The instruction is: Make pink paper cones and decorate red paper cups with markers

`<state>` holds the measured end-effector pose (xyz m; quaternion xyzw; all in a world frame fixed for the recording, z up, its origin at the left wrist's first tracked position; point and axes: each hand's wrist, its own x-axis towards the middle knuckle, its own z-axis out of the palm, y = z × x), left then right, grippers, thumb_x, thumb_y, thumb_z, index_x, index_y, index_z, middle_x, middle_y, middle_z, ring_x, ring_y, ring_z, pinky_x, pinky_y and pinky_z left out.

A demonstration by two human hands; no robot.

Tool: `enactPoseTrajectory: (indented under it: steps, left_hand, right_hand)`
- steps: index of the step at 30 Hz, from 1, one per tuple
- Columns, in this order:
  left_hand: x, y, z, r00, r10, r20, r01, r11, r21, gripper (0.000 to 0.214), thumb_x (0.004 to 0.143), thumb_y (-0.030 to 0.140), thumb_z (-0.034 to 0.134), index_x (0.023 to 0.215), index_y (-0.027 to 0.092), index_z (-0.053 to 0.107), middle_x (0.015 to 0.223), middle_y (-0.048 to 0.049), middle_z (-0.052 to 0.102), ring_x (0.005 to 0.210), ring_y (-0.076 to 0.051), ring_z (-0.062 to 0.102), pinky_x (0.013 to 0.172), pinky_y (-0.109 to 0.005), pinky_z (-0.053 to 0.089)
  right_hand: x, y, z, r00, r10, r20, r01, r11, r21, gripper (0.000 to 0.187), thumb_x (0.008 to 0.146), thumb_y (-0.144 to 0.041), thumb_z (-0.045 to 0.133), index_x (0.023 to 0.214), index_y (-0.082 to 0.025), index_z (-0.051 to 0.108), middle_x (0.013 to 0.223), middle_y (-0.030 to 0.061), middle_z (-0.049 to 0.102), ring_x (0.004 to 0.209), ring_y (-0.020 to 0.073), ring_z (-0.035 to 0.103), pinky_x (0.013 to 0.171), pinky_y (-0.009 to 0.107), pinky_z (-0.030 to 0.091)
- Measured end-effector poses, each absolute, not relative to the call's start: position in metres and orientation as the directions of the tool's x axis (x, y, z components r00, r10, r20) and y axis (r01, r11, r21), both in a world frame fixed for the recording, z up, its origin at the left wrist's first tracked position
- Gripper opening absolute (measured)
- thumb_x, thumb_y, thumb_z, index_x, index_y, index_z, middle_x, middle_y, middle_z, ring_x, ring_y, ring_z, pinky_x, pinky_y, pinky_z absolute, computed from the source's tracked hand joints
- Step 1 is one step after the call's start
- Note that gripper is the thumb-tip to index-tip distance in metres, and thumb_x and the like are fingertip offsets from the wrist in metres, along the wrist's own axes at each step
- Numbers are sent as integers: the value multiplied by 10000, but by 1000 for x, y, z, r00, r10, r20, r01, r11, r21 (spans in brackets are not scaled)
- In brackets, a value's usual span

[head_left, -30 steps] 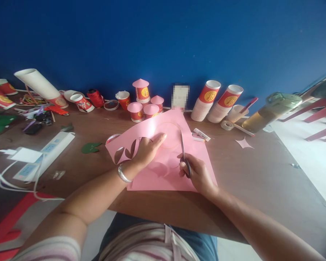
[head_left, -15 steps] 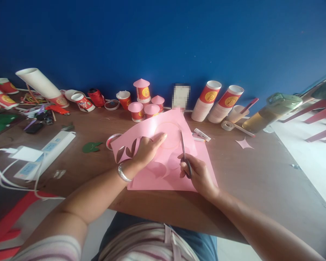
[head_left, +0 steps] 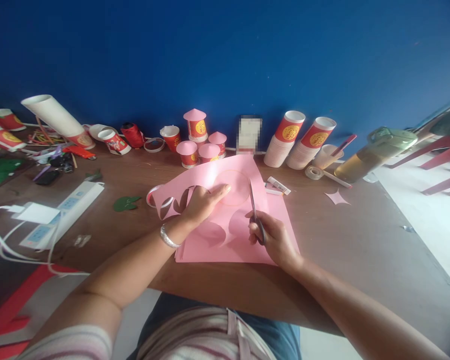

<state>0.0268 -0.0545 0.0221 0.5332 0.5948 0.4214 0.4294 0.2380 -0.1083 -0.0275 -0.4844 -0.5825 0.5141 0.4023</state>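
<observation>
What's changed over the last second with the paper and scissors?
The left hand, its grip on the pink sheet, has lifted and turned the sheet's cut left edge slightly away from the person, toward the tape ring. The right hand still holds the scissors at the same spot. Nothing taken up or let go; cups and power strip unmoved.

Matt pink paper, seemingly smooth wooden table.

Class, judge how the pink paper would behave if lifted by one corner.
The pink paper would probably flop: its left edge curls up by the left hand. Holes cut near the scissors likely make it tear easily. It looks thin, so probably light.
</observation>
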Motion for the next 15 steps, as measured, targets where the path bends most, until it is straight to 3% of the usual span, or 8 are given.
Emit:
enactPoseTrajectory:
  steps: [6,11,15]
  left_hand:
    - [23,-52,20,-145,987,-75,362,123,924,687,755,474,805,484,239,219,496,54,169,512,-85,170,465,-277,110]
    - [29,-54,25,-82,996,-22,241,41,970,658,774,431,788,487,234,230,511,54,149,547,-97,221,497,-267,218]
    - [29,-54,25,-58,998,-12,235,26,972,669,793,448,778,508,228,213,530,55,145,540,-83,189,487,-266,179]
  right_hand:
    - [237,-110,-25,-213,977,-27,160,7,-987,374,919,-548,634,1040,-194,639,609,-38,621,541,148,646,557,278,551]
    - [236,-112,-22,-216,976,-15,163,21,-986,351,940,-536,607,1018,-194,628,586,-45,606,537,140,636,559,268,543]
    - [236,-113,-21,-208,978,-21,154,12,-988,369,934,-553,612,1018,-194,631,582,-50,588,527,137,621,548,269,537]
